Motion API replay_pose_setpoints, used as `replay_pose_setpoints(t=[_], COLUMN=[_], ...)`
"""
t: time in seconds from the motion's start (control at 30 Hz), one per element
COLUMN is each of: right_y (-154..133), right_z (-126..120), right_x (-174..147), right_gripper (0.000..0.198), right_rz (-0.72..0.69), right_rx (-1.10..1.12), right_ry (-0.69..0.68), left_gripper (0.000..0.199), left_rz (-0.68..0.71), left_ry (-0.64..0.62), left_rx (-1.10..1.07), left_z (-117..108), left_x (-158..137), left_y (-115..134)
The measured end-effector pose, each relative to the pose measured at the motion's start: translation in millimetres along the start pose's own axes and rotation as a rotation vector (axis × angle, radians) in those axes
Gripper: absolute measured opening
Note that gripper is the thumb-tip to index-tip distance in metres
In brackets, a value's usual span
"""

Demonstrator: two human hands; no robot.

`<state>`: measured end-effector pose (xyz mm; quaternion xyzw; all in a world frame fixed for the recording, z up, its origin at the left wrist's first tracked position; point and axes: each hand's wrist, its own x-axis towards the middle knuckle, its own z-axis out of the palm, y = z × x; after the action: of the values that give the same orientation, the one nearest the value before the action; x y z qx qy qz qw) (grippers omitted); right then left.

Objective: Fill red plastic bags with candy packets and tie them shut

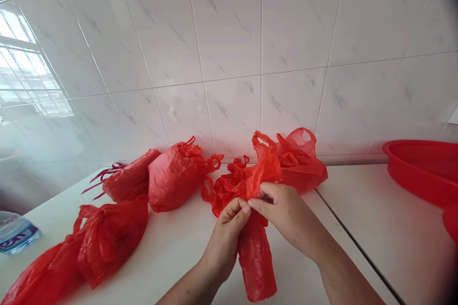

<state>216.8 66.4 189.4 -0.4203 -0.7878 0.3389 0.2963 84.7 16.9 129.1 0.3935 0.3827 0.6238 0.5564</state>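
Observation:
Between my hands is a red plastic bag (256, 262), drawn tight around a long, rounded object that hangs toward me; what lies inside cannot be seen. My left hand (227, 233) pinches the gathered neck of the bag between thumb and fingers. Right beside it, my right hand (284, 209) is closed on the same neck, thumb and forefinger pressed together. Above my fingers the loose top of the bag stands up with a handle loop. Crumpled red plastic (231, 183) lies just behind my left hand.
Several filled red bags lie about: an upright one (173, 176), one by the wall (304, 171), a knotted one (110, 238) at front left. A plastic bottle (17, 233) sits at the left edge. A red basin (422, 171) stands right, past a seam in the white table (365, 209).

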Motion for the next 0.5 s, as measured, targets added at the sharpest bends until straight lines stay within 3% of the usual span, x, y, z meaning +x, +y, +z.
replay_pose_setpoints(t=[0.17,0.33,0.4,0.5], right_y=[10.1,38.7,51.4,59.9], right_z=[-6.4,-29.1,-39.1,-45.2], right_x=[4.0,21.0,28.5,35.8], right_gripper=[0.026,0.015,0.008,0.015], right_rz=[-0.033,0.055,0.131,0.127], right_rx=[0.041,-0.002,0.253,0.840], right_ry=[0.046,0.356,0.487,0.477], left_gripper=[0.026,0.022,0.014,0.011], left_rz=[0.028,0.255,0.330,0.350], left_ry=[0.099,0.309,0.401,0.432], left_rx=[-0.240,-0.346,-0.408,-0.423], left_z=[-1.8,-25.1,-36.0,-44.2], left_x=[2.9,13.4,16.0,14.1], left_y=[-2.2,23.5,38.9,51.3])
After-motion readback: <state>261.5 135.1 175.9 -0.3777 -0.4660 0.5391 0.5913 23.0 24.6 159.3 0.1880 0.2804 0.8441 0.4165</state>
